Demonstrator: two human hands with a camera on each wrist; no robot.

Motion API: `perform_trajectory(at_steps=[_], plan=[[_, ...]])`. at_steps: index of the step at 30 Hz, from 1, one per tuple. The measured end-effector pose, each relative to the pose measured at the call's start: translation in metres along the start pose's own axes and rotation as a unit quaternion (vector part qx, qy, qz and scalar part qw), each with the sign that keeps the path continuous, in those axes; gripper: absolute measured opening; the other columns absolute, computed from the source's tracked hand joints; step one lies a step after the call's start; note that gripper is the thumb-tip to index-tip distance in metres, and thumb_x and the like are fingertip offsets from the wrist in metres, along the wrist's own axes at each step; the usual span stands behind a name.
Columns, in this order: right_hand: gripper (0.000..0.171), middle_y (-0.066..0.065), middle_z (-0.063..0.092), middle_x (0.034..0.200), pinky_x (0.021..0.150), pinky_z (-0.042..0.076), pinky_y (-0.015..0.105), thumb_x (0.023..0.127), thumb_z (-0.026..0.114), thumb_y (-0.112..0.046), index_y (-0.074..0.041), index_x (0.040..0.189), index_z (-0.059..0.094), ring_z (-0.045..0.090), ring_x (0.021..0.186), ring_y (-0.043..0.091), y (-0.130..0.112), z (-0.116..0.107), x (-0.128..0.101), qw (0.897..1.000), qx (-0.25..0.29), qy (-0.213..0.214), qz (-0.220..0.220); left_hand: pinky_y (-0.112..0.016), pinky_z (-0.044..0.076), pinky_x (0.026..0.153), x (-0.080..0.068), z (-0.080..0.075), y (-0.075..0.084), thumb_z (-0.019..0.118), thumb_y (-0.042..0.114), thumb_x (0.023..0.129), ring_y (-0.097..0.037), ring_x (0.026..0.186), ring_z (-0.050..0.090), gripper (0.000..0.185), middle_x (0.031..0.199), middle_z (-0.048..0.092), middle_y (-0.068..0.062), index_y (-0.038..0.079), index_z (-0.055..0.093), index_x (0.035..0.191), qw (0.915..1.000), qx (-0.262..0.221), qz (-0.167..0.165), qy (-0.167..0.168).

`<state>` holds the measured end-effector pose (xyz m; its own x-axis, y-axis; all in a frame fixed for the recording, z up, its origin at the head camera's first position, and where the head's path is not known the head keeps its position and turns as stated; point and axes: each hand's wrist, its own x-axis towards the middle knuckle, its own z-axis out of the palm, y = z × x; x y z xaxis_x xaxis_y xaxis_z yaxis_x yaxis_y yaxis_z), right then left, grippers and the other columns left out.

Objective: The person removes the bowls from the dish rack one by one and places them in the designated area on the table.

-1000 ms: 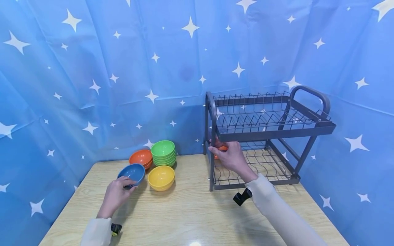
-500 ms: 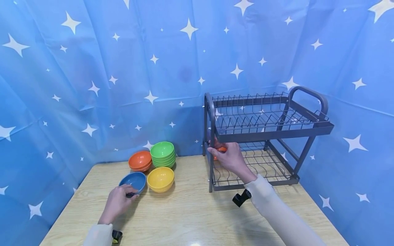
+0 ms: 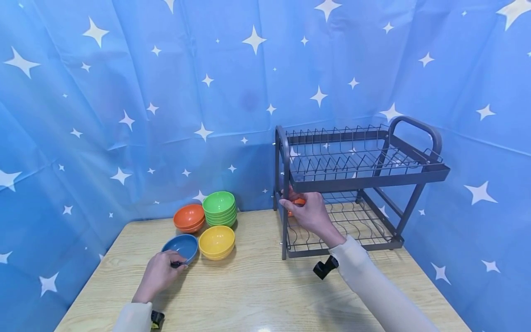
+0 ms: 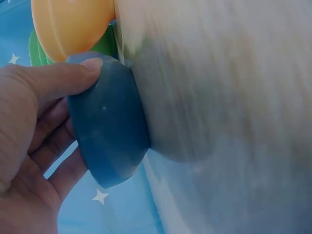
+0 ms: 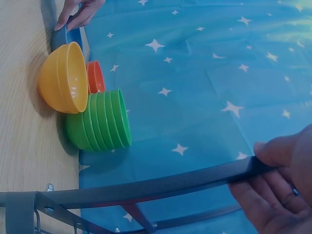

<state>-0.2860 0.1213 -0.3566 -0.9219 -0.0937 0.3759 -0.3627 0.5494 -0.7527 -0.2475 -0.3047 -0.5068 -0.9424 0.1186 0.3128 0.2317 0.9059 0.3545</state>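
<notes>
My left hand (image 3: 159, 272) pinches the near rim of a blue bowl (image 3: 184, 246), thumb on its outer side and the other fingers inside. In the left wrist view the bowl (image 4: 109, 126) is upright at the tabletop, just left of the yellow bowls (image 3: 217, 242). Behind it stand orange bowls (image 3: 189, 216) and a stack of green bowls (image 3: 219, 207). At the dark two-tier dish rack (image 3: 369, 177), my right hand (image 3: 309, 210) grips the left front post (image 5: 161, 187) between thumb and fingers. An orange thing (image 3: 296, 206) shows behind that hand, mostly hidden.
The wooden table (image 3: 249, 286) stands against a blue curtain (image 3: 232, 106) with white stars. The rack's upper tier has wire slots, and its lower wire shelf (image 3: 348, 223) lies just above the table. Its posts and handles stick up at both ends.
My left hand has lowered the blue bowl and brought it slightly toward me and to the right, beside the yellow bowls. My right hand stays on the rack's post.
</notes>
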Motion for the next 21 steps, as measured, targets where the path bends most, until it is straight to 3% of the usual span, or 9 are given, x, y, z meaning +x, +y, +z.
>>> perform_trajectory(at_steps=[7,14,21], plan=[[0.025,0.01,0.079,0.105,0.085,0.061,0.045,0.095,0.075,-0.03,-0.009,0.109,0.078,0.074,0.102,0.027,-0.001,0.001,-0.001,1.0,-0.003,0.001,0.002,-0.053,0.059,0.09,0.002,-0.004,0.002,0.086,0.009,0.079,-0.03,0.1,0.073,0.013,0.099,0.078,-0.006,0.013,0.082,0.09,0.9989,-0.019,-0.016,-0.039],[0.025,0.011,0.078,0.108,0.088,0.061,0.046,0.095,0.075,-0.029,-0.01,0.111,0.077,0.074,0.105,0.029,0.001,0.001,-0.001,1.0,-0.002,-0.003,0.005,-0.053,0.058,0.092,0.004,-0.008,0.003,0.086,0.015,0.082,-0.032,0.106,0.07,0.033,0.11,0.076,-0.01,0.011,0.078,0.114,0.9961,-0.059,-0.037,-0.056],[0.026,0.012,0.078,0.11,0.089,0.062,0.046,0.095,0.075,-0.029,-0.01,0.113,0.077,0.073,0.107,0.03,0.0,0.0,-0.001,1.0,0.002,-0.003,0.003,-0.065,0.049,0.103,0.007,-0.012,0.007,0.082,0.031,0.088,-0.05,0.132,0.053,0.053,0.141,0.06,-0.024,0.009,0.067,0.133,0.9949,-0.078,-0.046,-0.044]])
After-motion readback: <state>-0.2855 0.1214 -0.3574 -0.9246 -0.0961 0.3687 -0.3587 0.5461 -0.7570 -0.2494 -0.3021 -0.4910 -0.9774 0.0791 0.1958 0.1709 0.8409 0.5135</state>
